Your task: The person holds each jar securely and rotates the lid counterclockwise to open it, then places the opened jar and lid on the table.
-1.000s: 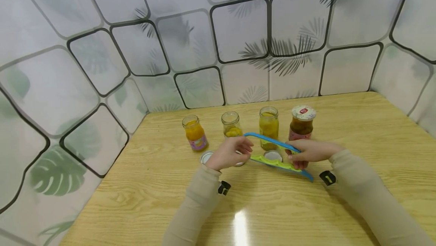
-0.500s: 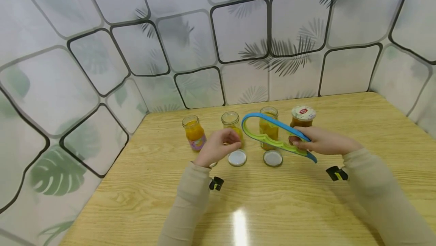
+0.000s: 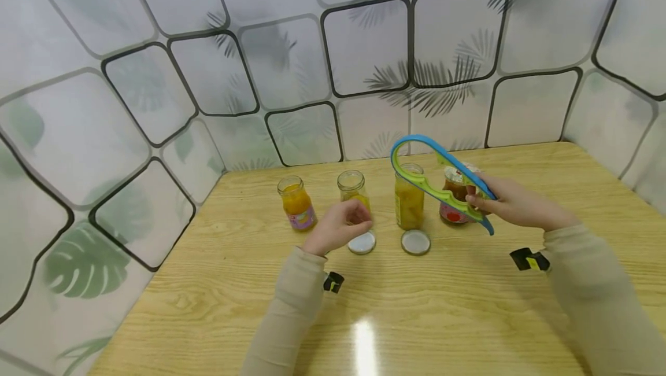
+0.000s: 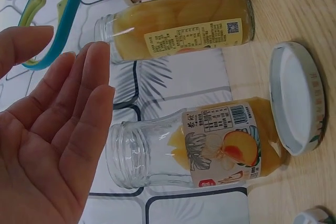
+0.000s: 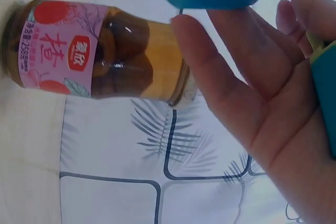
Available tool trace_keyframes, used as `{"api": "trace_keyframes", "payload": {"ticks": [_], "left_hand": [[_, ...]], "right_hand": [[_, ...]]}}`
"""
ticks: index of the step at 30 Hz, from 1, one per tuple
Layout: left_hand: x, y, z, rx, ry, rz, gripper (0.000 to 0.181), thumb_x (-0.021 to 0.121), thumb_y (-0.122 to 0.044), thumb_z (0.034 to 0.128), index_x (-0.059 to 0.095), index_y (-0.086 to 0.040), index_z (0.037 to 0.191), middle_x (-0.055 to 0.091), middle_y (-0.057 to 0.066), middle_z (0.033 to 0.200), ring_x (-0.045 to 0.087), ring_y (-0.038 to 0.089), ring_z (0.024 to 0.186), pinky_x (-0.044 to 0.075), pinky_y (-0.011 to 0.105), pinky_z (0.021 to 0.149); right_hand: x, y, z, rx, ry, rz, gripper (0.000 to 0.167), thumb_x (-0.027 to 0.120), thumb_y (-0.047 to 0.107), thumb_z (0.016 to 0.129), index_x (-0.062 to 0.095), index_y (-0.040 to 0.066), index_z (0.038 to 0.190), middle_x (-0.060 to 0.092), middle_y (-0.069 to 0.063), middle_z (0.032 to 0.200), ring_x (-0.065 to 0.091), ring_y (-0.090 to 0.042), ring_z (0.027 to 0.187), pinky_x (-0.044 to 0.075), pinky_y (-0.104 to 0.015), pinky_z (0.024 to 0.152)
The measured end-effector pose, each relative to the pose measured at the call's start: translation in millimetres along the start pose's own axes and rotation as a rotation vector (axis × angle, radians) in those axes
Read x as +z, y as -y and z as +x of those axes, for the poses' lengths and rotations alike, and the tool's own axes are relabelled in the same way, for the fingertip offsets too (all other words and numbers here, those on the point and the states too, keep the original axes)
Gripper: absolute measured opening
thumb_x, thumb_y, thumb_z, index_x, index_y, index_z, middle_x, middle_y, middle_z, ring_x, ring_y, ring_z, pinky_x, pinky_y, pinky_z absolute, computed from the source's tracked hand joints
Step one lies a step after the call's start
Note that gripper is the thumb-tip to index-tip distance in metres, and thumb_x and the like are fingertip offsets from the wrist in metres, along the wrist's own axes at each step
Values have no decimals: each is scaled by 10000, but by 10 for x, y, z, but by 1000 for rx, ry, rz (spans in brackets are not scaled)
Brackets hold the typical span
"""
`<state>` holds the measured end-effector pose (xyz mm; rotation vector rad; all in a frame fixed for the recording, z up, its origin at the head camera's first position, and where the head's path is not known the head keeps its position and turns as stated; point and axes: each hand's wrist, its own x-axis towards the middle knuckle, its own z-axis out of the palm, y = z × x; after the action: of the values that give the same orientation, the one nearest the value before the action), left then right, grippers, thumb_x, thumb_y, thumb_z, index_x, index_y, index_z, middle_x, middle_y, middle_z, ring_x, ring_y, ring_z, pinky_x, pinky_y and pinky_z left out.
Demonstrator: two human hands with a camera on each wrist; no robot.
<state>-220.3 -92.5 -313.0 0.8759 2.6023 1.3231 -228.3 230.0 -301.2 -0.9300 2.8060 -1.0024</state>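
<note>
My right hand grips a blue and green U-shaped jar opener by its ends, raised off the table with its curve pointing left. In the head view it overlaps the tall jar of yellow fruit and the lidded jar of brown fruit. That lidded jar stands just beyond the right hand. My left hand, fingers loosely bent and holding nothing, hovers in front of a partly filled peach jar. In the left wrist view its palm and slack fingers show beside that jar's open mouth.
A lidless jar of orange fruit stands farthest left in the row. Two loose lids lie upside down on the wooden table: one lid by the left hand, another lid before the tall jar. A patterned wall rises behind.
The right hand has lifted the jar opener up and to the right, away from the lids. The left hand, near the opener's curved end a second ago, has drawn back slightly left.
</note>
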Motion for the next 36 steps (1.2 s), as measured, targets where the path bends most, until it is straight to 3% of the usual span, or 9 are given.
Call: {"api": "trace_keyframes", "payload": {"ticks": [3,5,9,16,22,31,36], "left_hand": [[39,124,47,4,9,17,132,579,-93,856,586,6,944,593,75,864,552,185,774,443,226,642],[57,139,51,7,8,33,133,584,-123,857,592,-21,942,593,50,859,550,159,768,447,234,646],[82,142,51,14,11,47,106,586,-140,857,592,-53,918,593,20,843,549,119,750,455,233,652],[121,144,65,43,18,67,82,589,-116,849,589,-53,900,590,8,816,544,92,718,459,224,640],[192,134,98,50,21,92,79,597,-115,840,594,-58,894,597,4,832,553,89,748,455,215,674],[433,88,301,27,53,61,257,587,-130,851,537,12,1058,578,115,1016,552,164,922,455,238,766],[655,42,463,-3,81,62,376,598,-162,846,490,21,1157,552,134,1120,520,173,1015,421,265,855]], "right_hand": [[-42,-22,-35,-1,-49,-63,183,499,116,909,453,-5,1038,481,-7,712,500,-118,606,413,-286,539],[-61,-26,-55,3,-88,-117,92,508,118,905,450,46,910,463,1,669,426,-118,544,354,-281,504],[-82,-44,-64,15,-146,-181,143,506,139,907,410,70,827,385,8,599,361,-95,457,324,-247,440],[-134,-58,-90,113,-187,-189,247,506,214,909,430,-12,976,414,-40,658,355,-154,524,295,-277,459],[-158,-76,-116,163,-230,-175,309,487,246,914,377,-32,993,427,-74,685,372,-180,545,300,-289,457],[-163,-54,-102,226,-254,-142,320,478,234,913,347,-46,994,429,-111,704,370,-193,535,296,-298,441],[-157,-60,-103,205,-288,-141,371,523,212,891,332,-75,1029,454,-177,808,411,-225,600,335,-311,486]]}}
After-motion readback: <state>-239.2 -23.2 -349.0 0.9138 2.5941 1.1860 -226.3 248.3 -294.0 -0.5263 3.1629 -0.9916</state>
